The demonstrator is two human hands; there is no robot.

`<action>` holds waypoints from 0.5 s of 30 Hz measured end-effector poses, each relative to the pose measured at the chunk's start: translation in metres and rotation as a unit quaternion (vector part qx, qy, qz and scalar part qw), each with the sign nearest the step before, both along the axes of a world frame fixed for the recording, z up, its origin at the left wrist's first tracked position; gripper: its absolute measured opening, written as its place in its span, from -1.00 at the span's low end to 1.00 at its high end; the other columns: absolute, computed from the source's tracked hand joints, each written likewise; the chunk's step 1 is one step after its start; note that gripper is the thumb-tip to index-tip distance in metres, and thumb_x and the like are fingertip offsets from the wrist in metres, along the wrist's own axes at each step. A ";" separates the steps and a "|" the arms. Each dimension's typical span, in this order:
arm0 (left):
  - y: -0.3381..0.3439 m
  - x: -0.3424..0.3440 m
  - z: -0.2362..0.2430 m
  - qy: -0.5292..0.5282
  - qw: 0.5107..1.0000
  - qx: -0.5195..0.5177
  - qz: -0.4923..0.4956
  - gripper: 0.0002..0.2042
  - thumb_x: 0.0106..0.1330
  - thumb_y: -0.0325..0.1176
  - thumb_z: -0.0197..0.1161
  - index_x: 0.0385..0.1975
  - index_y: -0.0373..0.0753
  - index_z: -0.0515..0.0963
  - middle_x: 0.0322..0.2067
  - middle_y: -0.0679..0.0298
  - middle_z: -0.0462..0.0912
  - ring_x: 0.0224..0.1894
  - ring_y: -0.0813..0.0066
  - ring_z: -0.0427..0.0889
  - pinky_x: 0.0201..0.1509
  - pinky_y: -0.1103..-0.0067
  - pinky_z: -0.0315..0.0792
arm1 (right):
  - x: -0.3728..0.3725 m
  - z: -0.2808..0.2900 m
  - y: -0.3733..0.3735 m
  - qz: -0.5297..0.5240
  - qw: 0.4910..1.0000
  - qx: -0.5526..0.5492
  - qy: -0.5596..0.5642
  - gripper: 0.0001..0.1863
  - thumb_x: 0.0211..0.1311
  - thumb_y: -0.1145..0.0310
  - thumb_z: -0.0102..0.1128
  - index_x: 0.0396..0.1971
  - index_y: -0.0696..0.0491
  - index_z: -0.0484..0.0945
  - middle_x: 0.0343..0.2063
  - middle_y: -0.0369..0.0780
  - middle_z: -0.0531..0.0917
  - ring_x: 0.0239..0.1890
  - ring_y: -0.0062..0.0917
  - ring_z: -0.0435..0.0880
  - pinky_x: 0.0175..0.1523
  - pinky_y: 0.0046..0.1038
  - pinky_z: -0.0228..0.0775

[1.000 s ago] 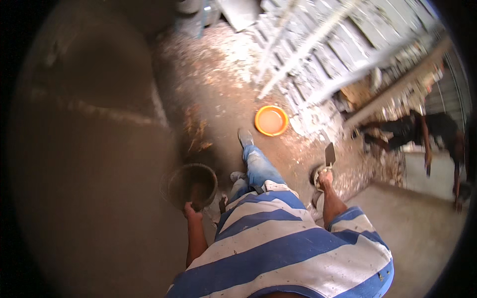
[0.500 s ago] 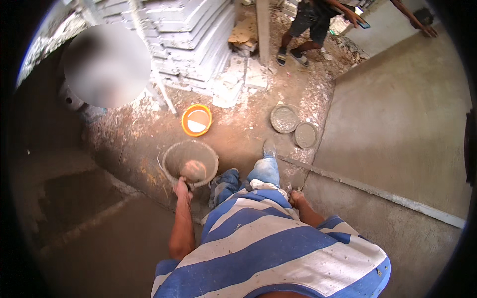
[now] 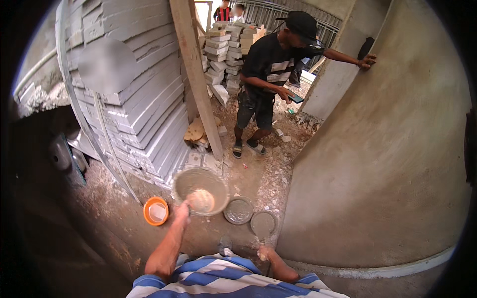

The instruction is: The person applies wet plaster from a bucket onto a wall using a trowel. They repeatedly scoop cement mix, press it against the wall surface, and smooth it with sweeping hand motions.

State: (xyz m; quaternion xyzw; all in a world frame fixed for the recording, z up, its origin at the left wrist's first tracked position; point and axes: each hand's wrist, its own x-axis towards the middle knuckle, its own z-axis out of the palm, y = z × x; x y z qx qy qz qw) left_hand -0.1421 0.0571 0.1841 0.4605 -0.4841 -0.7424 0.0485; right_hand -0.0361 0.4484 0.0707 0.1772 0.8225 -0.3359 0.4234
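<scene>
My left hand grips the near rim of a large grey bucket, which is tilted so that its inside shows. Wet residue coats its wall, and a bright patch of light lies within. My right hand is low beside a small round tub of grey mortar. Its fingers look closed, but blur hides what they hold. Touching that tub on the left is a second mortar tub. An orange bucket with pale liquid in it stands left of my left forearm.
A co-worker stands ahead, one hand on the plastered wall at right, the other holding a phone. Stacked grey slabs rise at left behind leaning poles. A wooden post stands centrally. Rubble litters the ground.
My view has tipped up, bringing the co-worker fully into sight. The large bucket in my left hand has moved forward, close to the mortar tubs. My right hand has reached toward the smaller tub.
</scene>
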 end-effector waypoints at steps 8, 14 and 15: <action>0.117 -0.096 0.007 0.066 0.970 0.130 -0.195 -0.25 -0.01 -0.42 0.31 0.17 -0.23 -0.01 0.02 0.00 0.32 -0.06 0.08 0.48 -0.15 0.15 0.51 | 0.022 -0.023 0.001 -0.401 0.898 -0.180 -0.032 -0.84 0.13 0.34 0.06 -0.34 0.09 0.46 -0.58 -0.10 0.55 -0.62 -0.38 0.56 -0.62 -0.27 0.36; 0.179 -0.166 0.032 0.110 0.849 0.279 -0.436 -0.19 0.14 -0.03 0.25 0.26 -0.18 -0.09 0.22 0.05 0.10 -0.13 0.11 0.50 -0.28 0.30 0.54 | 0.085 -0.114 0.032 0.092 0.986 0.082 0.114 -0.48 0.10 0.08 -0.03 -0.01 0.12 0.42 -0.05 -0.01 0.49 -0.05 -0.25 0.52 0.01 -0.28 0.35; 0.191 -0.171 0.040 0.108 0.855 0.229 -0.453 -0.20 0.16 -0.03 0.23 0.26 -0.19 -0.09 0.23 0.07 0.09 -0.21 0.04 0.54 -0.31 0.30 0.54 | 0.109 -0.159 0.053 0.136 0.966 0.158 0.153 -0.43 0.09 0.04 -0.05 0.03 0.11 0.40 0.00 0.01 0.46 0.01 -0.24 0.50 0.06 -0.28 0.33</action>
